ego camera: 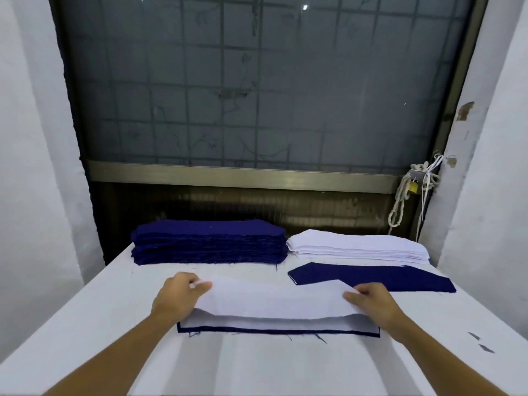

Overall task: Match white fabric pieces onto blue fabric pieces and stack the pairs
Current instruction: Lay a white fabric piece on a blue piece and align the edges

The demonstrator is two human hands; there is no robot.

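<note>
White fabric piece point(274, 301), head view: held just above the near-middle of the surface point(85, 310), one end in each hand. Left hand point(178, 295) pinches the left end, fingers curled round it. Right hand point(374, 305) pinches the right end, thumb on top. The near edge sags btwn the two grips, so prob. thin, light and limp, w/ no stiffness. Under it lies a blue fabric piece point(277, 332) w/ a white layer on top; can't tell if that layer is a separate piece. Judgement: best held at both ends & kept taut, else the middle droops and wrinkles. Loose threads show at the blue edge, so no hard tugging. Far side: blue stack point(208, 242) and white stack point(357, 248). In front of the white stack lies a lone blue piece point(371, 277) w/ a white sliver at its left edge, prob. a finished pair.
</note>
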